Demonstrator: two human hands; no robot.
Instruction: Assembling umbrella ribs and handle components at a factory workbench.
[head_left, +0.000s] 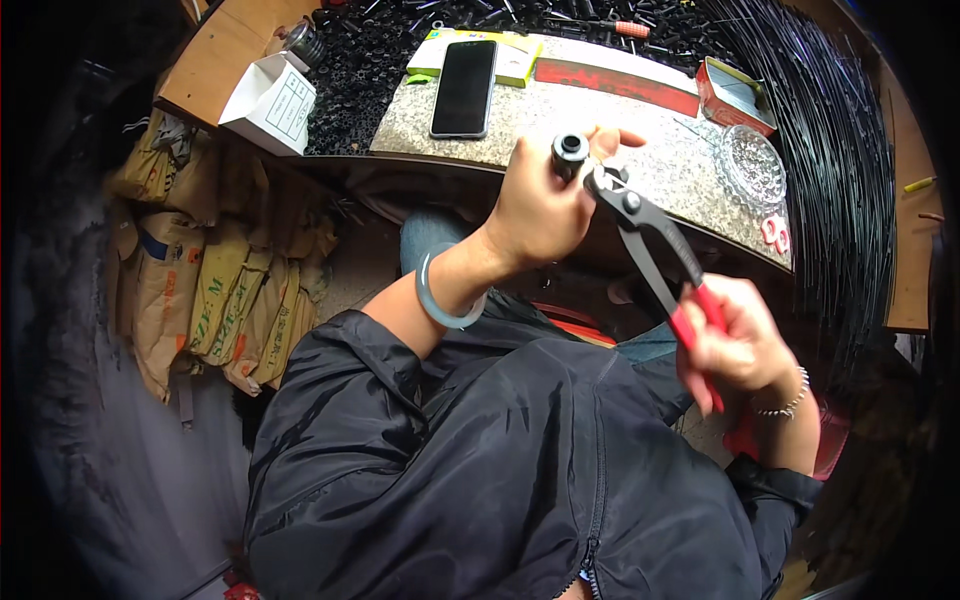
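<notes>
My left hand (543, 205) is closed around a black tubular part (570, 150), its round hollow end facing up. In my right hand (738, 335) are pliers (655, 232) with red grips and a dark metal head. The plier jaws meet the left fingers and the side of the tube; what exactly lies between the jaws is too small to tell. Both hands are raised in front of the bench's near edge, the left one nearer the middle.
A speckled board (440, 125) on the bench bears a phone (466, 88) and a glass dish (750, 165). Small black parts (350, 100) are heaped behind and left, beside a white box (268, 105). Long black rods (835, 150) lie right. Sacks (165, 290) stand below left.
</notes>
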